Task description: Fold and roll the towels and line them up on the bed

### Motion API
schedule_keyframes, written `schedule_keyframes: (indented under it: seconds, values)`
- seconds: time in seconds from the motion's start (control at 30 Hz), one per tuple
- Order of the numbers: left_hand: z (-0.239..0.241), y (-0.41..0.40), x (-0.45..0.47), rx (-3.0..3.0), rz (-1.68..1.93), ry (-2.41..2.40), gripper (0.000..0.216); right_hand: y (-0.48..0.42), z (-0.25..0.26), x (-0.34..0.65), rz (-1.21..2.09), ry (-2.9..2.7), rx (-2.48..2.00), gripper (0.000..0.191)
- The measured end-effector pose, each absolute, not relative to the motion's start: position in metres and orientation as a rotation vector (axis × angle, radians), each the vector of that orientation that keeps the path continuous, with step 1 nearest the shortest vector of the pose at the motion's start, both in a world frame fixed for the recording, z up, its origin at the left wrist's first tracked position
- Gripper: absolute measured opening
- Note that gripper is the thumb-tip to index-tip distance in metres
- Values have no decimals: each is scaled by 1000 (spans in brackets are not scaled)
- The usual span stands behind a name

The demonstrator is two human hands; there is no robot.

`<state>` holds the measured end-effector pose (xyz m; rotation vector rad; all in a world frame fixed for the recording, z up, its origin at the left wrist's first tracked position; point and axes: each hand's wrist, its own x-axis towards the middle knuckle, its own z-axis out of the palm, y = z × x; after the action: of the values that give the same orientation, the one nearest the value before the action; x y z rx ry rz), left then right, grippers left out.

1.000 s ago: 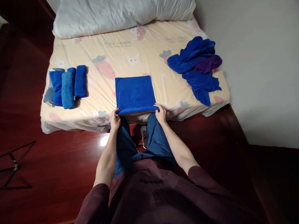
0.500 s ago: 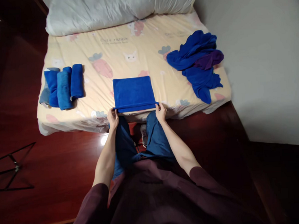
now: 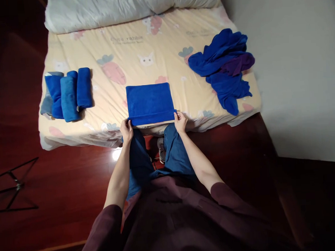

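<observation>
A blue towel (image 3: 149, 99) lies flat as a rectangle at the near edge of the bed. Its near edge is turned over into a narrow band running from side to side. My left hand (image 3: 126, 130) pinches the band's left end between thumb and fingers. At the right end, my right hand (image 3: 180, 122) grips the other corner the same way. Several rolled blue towels (image 3: 70, 98) sit side by side on the left of the bed. To the right is a crumpled heap of blue cloths (image 3: 223, 70) with a purple cloth (image 3: 239, 64) among them.
The bed (image 3: 157, 47) has a yellow sheet printed with carrots and rabbits. A white quilt (image 3: 116, 10) is bunched at its far side. A pale wall (image 3: 299, 77) stands to the right, and black stand legs (image 3: 16, 184) rest on the reddish floor at left.
The towel's near edge, a thin raised strip before, now lies folded over as a wider, flatter band. Both hands keep hold of its ends. The view has shifted slightly.
</observation>
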<state>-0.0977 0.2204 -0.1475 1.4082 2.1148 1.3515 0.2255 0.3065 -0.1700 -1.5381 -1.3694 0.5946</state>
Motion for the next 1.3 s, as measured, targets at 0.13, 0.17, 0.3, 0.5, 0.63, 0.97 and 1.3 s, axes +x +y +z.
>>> schedule_keyframes:
  seconds: [0.13,0.17,0.3,0.5,0.63,0.97,1.3]
  values:
    - [-150,222,-99,1408,1343,2141,33,305,-171,226,568,-1416,-1537,51]
    - [-150,222,-99,1409,1338,2147,32,305,-171,226,568,-1420,-1540,51]
    - [-150,224,-100,1382,1331,2160,27,306,-172,225,583,-1400,-1558,48]
    - [-152,221,-101,1362,1349,2107,21,308,-174,224,577,-1350,-1573,45]
    - [-154,221,-102,1407,1328,2097,19,308,-174,224,545,-1364,-1573,43]
    - [-154,221,-102,1460,1319,2098,18,307,-174,223,483,-1403,-1584,38]
    - [-151,221,-100,1434,1330,2106,15,306,-170,222,492,-1405,-1600,31]
